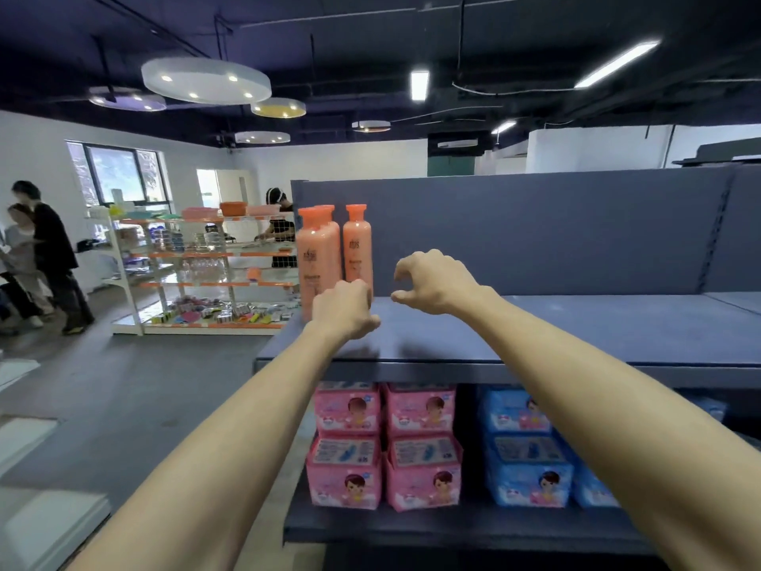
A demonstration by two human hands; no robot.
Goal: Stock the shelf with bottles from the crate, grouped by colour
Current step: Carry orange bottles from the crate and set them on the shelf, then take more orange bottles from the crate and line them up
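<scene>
Bottles [334, 253], orange and upright, crowd the shelf's [576, 335] left end; they look smooth, full, rigid, best gripped round the body. Left hand [344, 309] loosely curled beside them, right hand [432, 282] hooked wide, both holding nothing

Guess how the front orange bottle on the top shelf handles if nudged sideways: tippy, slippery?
Probably tippy: the front orange bottle is tall and narrow, standing upright near the left end of the top shelf. Its smooth plastic body may be a bit slick. It looks full, so likely fairly heavy for its size and rigid.
</scene>
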